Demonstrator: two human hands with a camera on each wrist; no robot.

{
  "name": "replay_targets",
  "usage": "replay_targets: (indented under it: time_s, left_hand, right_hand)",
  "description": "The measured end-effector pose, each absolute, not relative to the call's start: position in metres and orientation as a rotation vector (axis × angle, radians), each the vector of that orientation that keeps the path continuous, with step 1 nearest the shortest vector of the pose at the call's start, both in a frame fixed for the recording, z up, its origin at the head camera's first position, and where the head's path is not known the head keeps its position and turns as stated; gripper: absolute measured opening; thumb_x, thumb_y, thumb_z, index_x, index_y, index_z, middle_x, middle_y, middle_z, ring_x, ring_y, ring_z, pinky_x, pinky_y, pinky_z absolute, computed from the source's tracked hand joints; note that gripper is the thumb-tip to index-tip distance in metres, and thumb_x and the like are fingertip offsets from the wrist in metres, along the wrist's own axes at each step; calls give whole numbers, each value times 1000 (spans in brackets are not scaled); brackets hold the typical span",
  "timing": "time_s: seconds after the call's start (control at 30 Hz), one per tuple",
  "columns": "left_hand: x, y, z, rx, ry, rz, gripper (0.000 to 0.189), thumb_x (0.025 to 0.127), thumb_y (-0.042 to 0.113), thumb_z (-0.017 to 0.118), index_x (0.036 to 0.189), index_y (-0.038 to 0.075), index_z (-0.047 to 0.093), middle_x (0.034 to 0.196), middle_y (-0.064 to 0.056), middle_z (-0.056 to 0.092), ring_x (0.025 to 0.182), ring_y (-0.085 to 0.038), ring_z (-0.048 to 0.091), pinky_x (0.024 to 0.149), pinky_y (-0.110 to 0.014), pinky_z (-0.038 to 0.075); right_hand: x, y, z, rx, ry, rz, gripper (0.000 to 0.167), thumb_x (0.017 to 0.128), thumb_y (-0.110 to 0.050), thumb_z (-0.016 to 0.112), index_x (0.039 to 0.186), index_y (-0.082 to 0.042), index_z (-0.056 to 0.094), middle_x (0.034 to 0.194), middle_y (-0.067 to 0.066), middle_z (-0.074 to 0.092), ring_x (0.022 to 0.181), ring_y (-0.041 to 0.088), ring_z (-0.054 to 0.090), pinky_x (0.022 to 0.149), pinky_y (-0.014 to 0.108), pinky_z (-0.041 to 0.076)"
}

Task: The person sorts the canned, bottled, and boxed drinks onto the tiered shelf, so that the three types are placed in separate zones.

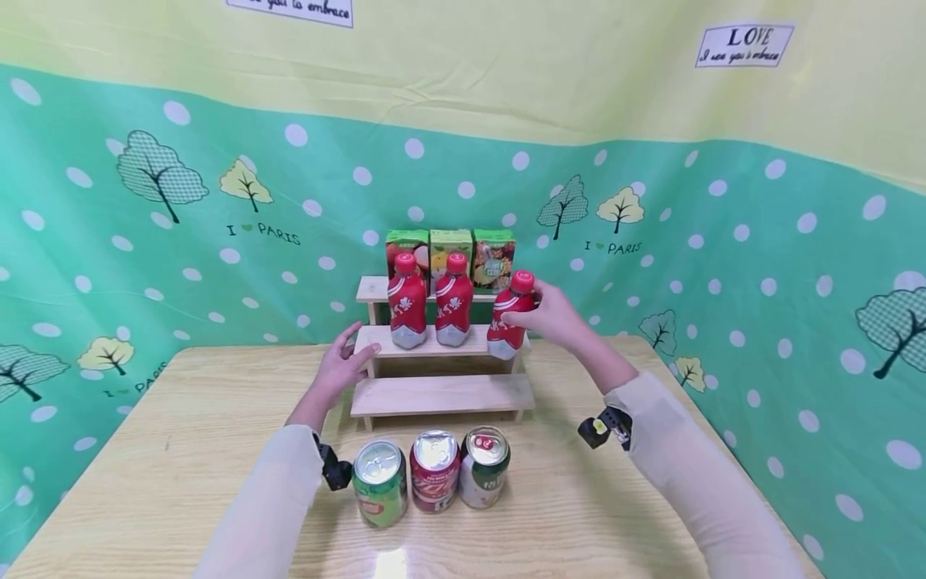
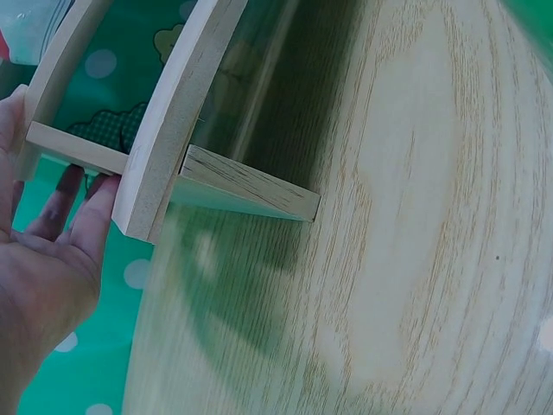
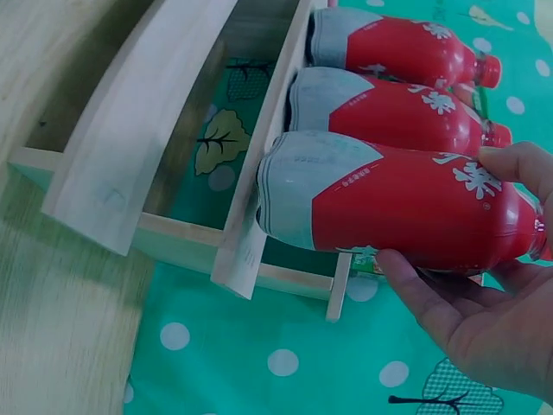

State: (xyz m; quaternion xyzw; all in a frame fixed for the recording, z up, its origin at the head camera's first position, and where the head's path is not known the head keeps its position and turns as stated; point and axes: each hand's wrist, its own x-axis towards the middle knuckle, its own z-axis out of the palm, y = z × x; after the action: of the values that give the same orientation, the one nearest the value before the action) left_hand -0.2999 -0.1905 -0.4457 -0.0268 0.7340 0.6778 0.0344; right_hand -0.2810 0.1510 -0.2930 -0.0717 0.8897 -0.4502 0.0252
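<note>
My right hand (image 1: 557,318) grips a red drink bottle (image 1: 512,318) with a red cap, thumb on one side and fingers on the other. The bottle leans slightly at the right end of the middle step of a wooden stepped rack (image 1: 443,396); whether its base touches the step I cannot tell. Two matching bottles, a left one (image 1: 407,305) and a middle one (image 1: 453,304), stand upright on that step. My left hand (image 1: 338,371) holds the rack's left end; in the left wrist view its fingers (image 2: 91,220) reach behind the crosspiece.
Three juice boxes (image 1: 494,259) stand on the top step behind the bottles. In front of the rack, a green can (image 1: 381,486), a red can (image 1: 434,474) and a white-and-green can (image 1: 483,474) stand in a row on the wooden table (image 1: 217,450). A patterned curtain (image 1: 304,177) hangs behind.
</note>
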Motion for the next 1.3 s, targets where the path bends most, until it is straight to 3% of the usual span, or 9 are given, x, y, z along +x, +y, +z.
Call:
replay_targets:
  time_s: [0.37,0.63,0.97,1.2,1.3]
  left_hand:
    - [-299,-191,-443,-81,2246,2099,80,88,37,63,151,25,15,150,-23,26,133,-38,38,104,-53,40]
    - [-300,-193,-447,-77,2234,2104,82,86,38,65,151,25,15,151,-23,26,132,-38,39,103,-53,41]
    - [-298,-193,-445,-74,2245,2101,81,87,38,64,151,26,15,150,-22,28,132,-39,40,104,-53,40]
    - [-296,-191,-440,-75,2201,2127,77,90,29,62,151,24,14,150,-24,27,132,-41,38,105,-54,38]
    - [-298,-191,-444,-70,2223,2123,80,89,33,63,151,24,14,150,-24,28,132,-40,39,104,-54,39]
  right_hand:
    - [-300,142,-295,-138,2755,-1479,67,81,-25,73,137,-10,40,129,13,52,115,29,52,94,42,52]
    - [-312,139,-305,-57,2738,-1495,79,82,-28,71,146,-12,26,136,14,47,122,30,48,99,45,48]
    - [-323,137,-311,-89,2723,-1534,76,83,-29,70,144,-12,30,136,14,47,122,30,49,97,41,50]
    - [-325,137,-314,-126,2704,-1567,73,84,-27,69,144,-12,30,137,14,46,123,30,48,99,42,49]
    - [-326,136,-317,-148,2692,-1604,73,84,-27,69,144,-12,30,137,14,46,124,30,48,99,42,49]
